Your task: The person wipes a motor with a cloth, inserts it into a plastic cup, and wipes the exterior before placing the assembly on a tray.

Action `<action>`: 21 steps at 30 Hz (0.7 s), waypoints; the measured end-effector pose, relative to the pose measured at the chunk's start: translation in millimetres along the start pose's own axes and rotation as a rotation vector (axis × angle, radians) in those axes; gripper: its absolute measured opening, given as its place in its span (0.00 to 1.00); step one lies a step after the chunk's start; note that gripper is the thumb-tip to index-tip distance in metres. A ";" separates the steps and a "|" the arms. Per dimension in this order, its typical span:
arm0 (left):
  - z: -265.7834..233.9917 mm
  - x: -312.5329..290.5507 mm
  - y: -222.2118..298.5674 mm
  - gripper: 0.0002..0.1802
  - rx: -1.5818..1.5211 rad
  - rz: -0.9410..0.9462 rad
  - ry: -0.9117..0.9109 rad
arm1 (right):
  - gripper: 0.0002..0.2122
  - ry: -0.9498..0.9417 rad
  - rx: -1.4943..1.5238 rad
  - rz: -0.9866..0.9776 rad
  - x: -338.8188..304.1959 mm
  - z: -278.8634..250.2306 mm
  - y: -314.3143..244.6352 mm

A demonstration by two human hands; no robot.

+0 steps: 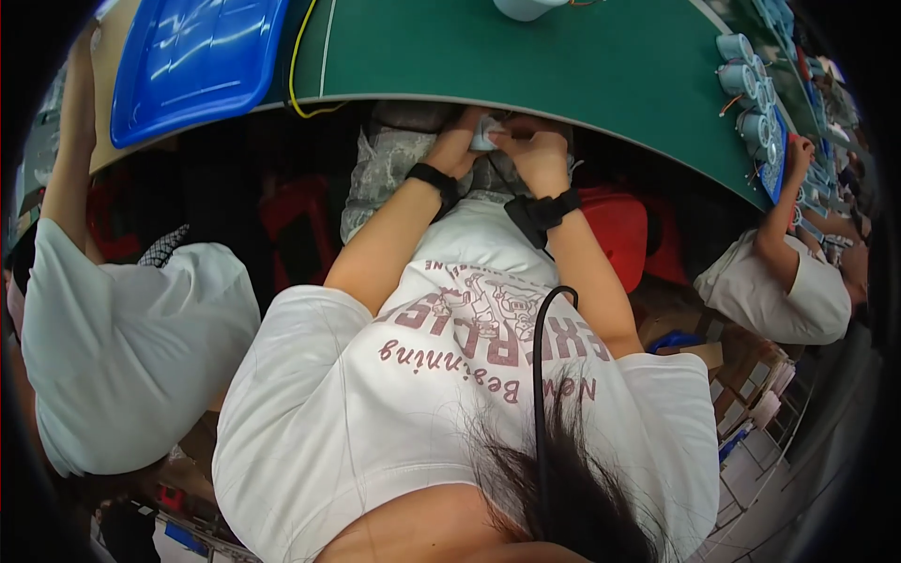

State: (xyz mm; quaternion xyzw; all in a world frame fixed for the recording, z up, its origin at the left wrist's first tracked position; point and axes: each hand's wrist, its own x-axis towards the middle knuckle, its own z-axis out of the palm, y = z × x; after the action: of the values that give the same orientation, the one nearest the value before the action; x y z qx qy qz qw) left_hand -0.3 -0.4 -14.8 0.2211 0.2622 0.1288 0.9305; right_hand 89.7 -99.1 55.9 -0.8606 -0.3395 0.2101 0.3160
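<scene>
Both my hands are close together over my lap, just below the near edge of the green table (pixel 601 70). My left hand (pixel 456 150) is closed around a small pale blue-white piece (pixel 483 134), whose kind I cannot make out. From the other side, my right hand (pixel 535 161) pinches the same piece with thumb and fingers. The fingertips and part of the piece are shaded and partly hidden under the table edge. A black band with a dark box sits on my right wrist, and another black band on my left.
A blue plastic tray (pixel 197 70) lies at the far left, beside a yellow cable (pixel 298 56). One pale blue cup-shaped part (pixel 527 7) stands at the far edge. Several similar parts with wires (pixel 739 80) line the right side. Seated people flank me; red stools (pixel 610 235) stand near.
</scene>
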 end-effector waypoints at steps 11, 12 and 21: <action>21.6 -17.8 7.9 0.25 0.235 -0.028 0.143 | 0.16 -0.387 0.829 0.531 -3.0 11.1 18.7; 23.8 -19.6 11.6 0.26 0.276 -0.037 0.162 | 0.14 -0.354 0.874 0.510 -4.1 15.4 18.4; 9.2 -5.0 12.7 0.28 0.445 -0.015 0.157 | 0.13 -0.246 1.103 0.514 -4.8 28.3 17.1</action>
State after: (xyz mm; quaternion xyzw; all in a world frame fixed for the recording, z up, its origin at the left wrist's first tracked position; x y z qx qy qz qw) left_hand -1.0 5.7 0.5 0.4081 0.3574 0.0777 0.8364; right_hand 77.8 -101.0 24.8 -0.5944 0.0035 0.5215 0.6121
